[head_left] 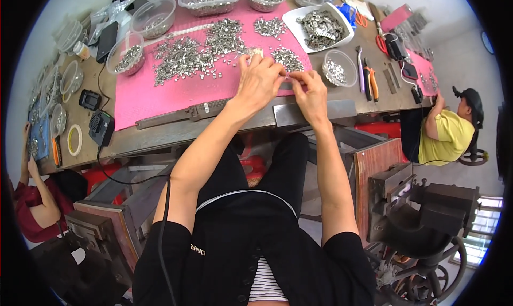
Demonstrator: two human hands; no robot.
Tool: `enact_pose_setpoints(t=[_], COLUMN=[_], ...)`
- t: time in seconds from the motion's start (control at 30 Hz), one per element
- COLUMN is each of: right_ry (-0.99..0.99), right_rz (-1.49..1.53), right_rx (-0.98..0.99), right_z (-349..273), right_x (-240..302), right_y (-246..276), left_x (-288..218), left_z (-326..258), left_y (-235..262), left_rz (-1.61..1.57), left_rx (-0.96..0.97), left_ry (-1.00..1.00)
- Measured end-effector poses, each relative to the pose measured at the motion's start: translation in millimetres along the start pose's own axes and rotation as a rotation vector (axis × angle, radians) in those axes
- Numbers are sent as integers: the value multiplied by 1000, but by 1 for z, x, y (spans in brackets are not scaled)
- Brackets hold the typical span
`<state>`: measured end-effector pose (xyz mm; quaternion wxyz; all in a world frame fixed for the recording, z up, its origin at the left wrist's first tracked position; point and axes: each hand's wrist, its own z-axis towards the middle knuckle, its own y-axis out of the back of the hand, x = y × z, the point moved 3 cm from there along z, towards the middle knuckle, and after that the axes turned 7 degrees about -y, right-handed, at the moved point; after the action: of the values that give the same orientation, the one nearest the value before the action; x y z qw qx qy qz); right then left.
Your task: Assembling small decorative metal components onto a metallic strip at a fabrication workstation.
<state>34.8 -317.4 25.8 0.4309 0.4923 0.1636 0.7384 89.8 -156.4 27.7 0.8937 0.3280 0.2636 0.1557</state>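
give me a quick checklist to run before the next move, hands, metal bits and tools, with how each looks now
1. Left hand and right hand brought close together at the fingertips: ok.
2. What is pinched between the fingertips: cannot tell, too small and partly hidden.
3. Loose metal pieces gathered in containers: not ok, many lie in heaps on the pink mat.
4. White tray upright, with metal pieces inside: ok.
5. Orange-handled pliers lying apart from the right hand: ok.
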Motion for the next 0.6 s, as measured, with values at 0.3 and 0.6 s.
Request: enact_pose_setpoints(t=[0.3, 0.6], right_ry=[-20, 33], right_rz=[64, -114], right_rx=[3, -97], right_z=[-6, -3], right_x=[-6, 0], right_y=[-2, -10], left_x=[6, 41], left_z=[3, -39], left_y=[-1, 74], left_rz=[-20, -159], left_rx=[31, 29], left_ry=[3, 209])
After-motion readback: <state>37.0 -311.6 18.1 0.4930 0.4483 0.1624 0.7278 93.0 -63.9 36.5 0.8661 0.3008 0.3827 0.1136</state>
